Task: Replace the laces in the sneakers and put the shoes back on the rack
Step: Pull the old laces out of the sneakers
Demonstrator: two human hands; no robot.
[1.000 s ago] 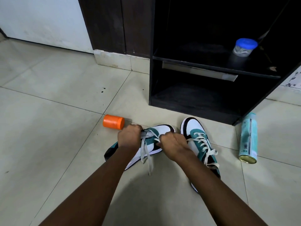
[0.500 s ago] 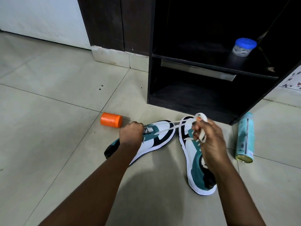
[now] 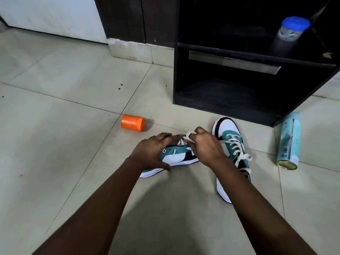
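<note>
Two teal, white and black sneakers lie on the tiled floor in front of a black rack [image 3: 230,107]. The left sneaker [image 3: 174,159] lies on its side with several eyelets bare. My left hand [image 3: 152,151] grips it from above, thumb at the sole. My right hand [image 3: 206,146] pinches a white lace [image 3: 189,134] looped around its fingers, just above that shoe. The right sneaker [image 3: 233,142] stands upright, laced in white, partly hidden behind my right wrist.
An orange jar [image 3: 132,122] lies on its side to the left of the shoes. A light blue spray can [image 3: 289,141] lies on the floor at the right. A blue-lidded jar [image 3: 292,28] stands on the rack's upper shelf; the lower shelf holds nothing.
My right hand drew the lace out to the right, then came back over the left sneaker. The left sneaker has tipped onto its side under my left hand.
</note>
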